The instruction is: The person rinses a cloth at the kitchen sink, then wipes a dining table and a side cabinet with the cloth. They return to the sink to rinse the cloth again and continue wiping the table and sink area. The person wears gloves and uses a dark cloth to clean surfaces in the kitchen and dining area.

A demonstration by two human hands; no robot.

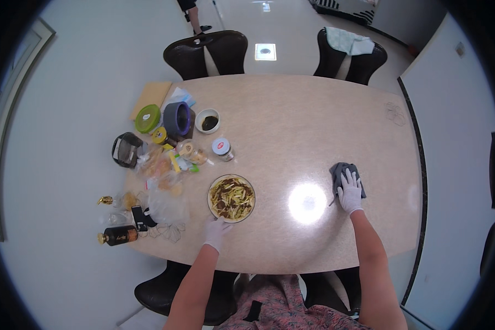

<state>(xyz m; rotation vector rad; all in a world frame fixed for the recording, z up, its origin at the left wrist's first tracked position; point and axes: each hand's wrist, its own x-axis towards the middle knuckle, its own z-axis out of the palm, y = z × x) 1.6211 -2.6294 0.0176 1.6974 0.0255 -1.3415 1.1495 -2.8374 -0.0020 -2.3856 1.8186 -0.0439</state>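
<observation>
Both of my hands wear thin white gloves. My left hand [216, 233] holds the near rim of a round glass bowl [232, 197], its fingers partly hidden by the rim. Pale shredded strips and dark brown sauce fill the bowl. Far to the right, my right hand [350, 194] presses down on a bunched dark grey cloth [339, 175], fingers spread over it on the tabletop [280, 136]. A jar with a white lid [221, 146] stands just beyond the bowl. Behind that jar is a small white bowl [208, 112] with dark liquid in it.
Crowding the table's left end are a green-lidded container [147, 118], a dark round container [176, 119], a yellow-lidded jar [159, 135], plastic bags [165, 206] and a dark bottle [120, 235]. Chairs [227, 49] line the far edge. A person's leg [194, 18] shows beyond.
</observation>
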